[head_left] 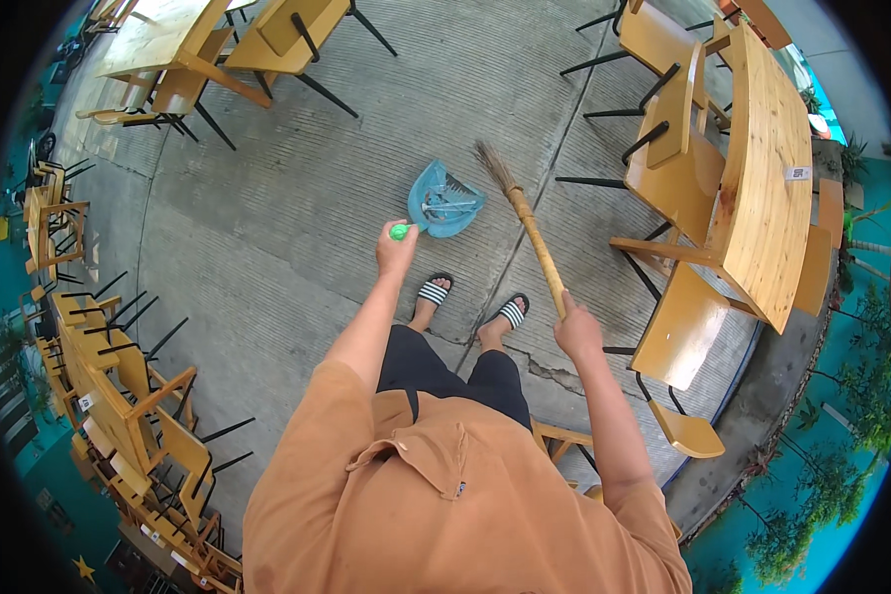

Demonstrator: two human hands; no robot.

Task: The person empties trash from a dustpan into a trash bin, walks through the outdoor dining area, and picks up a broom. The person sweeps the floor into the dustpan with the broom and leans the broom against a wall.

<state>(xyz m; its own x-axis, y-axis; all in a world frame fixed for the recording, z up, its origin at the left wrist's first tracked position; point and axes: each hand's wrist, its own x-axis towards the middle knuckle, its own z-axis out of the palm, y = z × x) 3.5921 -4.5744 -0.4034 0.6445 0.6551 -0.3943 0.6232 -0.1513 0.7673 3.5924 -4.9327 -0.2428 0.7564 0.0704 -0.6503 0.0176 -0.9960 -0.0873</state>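
My left hand [395, 252] grips the green-tipped handle of a blue plastic dustpan [444, 198], which has some small debris in it and is just beyond that hand. My right hand [577, 327] is closed around the long pale handle of a straw broom [533, 233]. The broom's bristles point forward and lie to the right of the dustpan, over the grooved concrete floor [317, 188]. Below, my feet in striped slides stand side by side, near a crack in the concrete.
Wooden tables [762, 168] with yellow chairs [668, 317] line my right, beside a concrete kerb and plants. More tables [153, 45] and chairs stand at front left, and others [109, 381] along my left, some chairs with legs sticking up.
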